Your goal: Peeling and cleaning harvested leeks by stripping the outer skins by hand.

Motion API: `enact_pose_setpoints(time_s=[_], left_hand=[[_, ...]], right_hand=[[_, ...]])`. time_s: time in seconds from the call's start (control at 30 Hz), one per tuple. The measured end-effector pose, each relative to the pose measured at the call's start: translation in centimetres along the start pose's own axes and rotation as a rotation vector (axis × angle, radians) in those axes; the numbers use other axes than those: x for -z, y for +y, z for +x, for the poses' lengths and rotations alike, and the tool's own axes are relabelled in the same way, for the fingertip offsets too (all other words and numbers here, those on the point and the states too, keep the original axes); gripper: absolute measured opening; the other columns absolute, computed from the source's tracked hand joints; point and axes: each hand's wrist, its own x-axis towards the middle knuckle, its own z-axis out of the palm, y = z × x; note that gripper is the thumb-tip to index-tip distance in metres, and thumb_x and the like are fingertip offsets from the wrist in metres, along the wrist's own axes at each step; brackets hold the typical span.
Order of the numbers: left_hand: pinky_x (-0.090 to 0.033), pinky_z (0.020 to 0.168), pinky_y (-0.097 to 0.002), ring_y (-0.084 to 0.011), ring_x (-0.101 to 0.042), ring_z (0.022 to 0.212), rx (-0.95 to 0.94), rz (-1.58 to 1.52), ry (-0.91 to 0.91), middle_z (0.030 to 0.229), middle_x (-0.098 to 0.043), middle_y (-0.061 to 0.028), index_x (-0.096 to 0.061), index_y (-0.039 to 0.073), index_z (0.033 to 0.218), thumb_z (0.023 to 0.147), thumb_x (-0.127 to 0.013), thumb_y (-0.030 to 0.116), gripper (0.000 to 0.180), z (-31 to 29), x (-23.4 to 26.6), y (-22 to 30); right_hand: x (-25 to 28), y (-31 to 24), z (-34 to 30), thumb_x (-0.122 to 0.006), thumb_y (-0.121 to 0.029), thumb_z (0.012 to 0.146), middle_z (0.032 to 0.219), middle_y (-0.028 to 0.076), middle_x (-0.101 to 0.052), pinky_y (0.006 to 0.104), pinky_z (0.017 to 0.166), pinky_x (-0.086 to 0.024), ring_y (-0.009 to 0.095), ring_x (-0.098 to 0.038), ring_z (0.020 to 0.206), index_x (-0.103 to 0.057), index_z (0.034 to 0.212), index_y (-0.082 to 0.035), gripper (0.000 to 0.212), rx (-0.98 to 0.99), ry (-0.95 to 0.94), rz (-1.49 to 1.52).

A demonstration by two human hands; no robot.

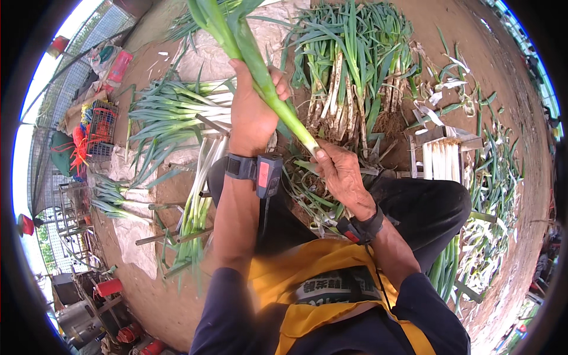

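Note:
A large green onion (289, 118) slants across the space in front of me, its green leaves toward the upper left and its pale end toward me. My left hand (253, 112) is wrapped round the green part of the stalk. The white end sits between the thumb and fingers of my right hand (343, 176), which is closed on it. Just beyond lies a pile of untrimmed green onions (346, 71) with soil and roots on them. To the right of my knee, cleaned white stalks (442, 160) lie together in a wooden holder (467, 141).
At left, trimmed green onions (195, 109) lie on pale sacking (204, 56). More stalks (201, 195) rest across a rack with wooden bars (157, 238). Leaf scraps (497, 195) litter the right side. A basket (102, 127) and metal equipment (80, 319) line the left edge.

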Motion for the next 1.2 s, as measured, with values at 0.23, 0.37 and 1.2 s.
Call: enact_pose_setpoints(time_s=[0.23, 0.37, 1.2], left_hand=[[-0.044, 0.074, -0.0307, -0.0183, -0.048, 0.078, 0.006, 0.133, 0.100, 0.085, -0.055, -0.0069, -0.054, 0.006, 0.098, 0.095, -0.044, 0.063, 0.058, -0.3, -0.6, -1.0], [-0.046, 0.079, -0.0320, -0.0200, -0.055, 0.086, 0.156, 0.180, 0.022, 0.095, -0.061, -0.0094, -0.056, 0.003, 0.106, 0.095, -0.043, 0.064, 0.063, -0.6, -0.6, -1.4], [-0.046, 0.086, -0.0292, -0.0145, -0.057, 0.092, 0.261, 0.273, -0.065, 0.097, -0.060, -0.0038, -0.058, 0.005, 0.108, 0.101, -0.043, 0.054, 0.052, -1.5, -1.7, -4.1]], right_hand=[[0.7, -2.8, 2.9, -0.064, -0.008, 0.089, 0.092, 0.013, -0.067, 0.0326, 0.078, -0.052, 0.018, -0.063, 0.081, -0.060, 0.120, 0.002, 0.033, 0.224, 0.143, -0.147], [0.2, -5.4, 6.4, -0.071, -0.007, 0.081, 0.101, 0.014, -0.066, 0.0327, 0.079, -0.052, 0.019, -0.064, 0.083, -0.059, 0.112, 0.003, 0.035, 0.297, 0.132, -0.107], [0.5, -3.4, 6.6, -0.072, -0.002, 0.064, 0.068, 0.011, -0.052, 0.0340, 0.058, -0.044, 0.022, -0.053, 0.061, -0.052, 0.075, 0.000, 0.022, 0.445, 0.316, 0.016]])
